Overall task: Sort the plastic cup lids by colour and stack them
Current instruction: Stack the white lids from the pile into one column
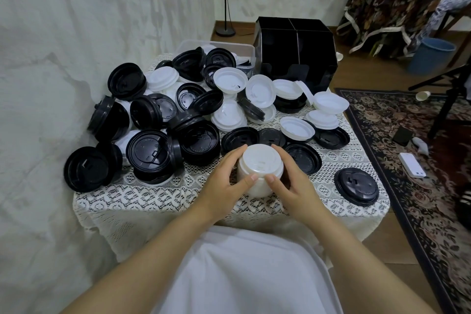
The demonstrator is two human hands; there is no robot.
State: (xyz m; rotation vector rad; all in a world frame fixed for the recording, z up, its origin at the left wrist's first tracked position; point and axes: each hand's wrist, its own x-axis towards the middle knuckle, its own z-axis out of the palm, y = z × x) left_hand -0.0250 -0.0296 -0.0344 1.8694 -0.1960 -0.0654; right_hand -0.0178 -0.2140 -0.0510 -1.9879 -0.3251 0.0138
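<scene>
The left hand (224,182) and right hand (293,182) close their grip round a white stack (260,173) on the worktop (158,196), with fingers curled against its sides. This looks like the only colour pile properly built so far. Behind the stack and to its left, the heap (193,115) of black and white lids lies mixed. A lone black lid (356,186) sits to its right. I judge most of the sorting remains.
</scene>
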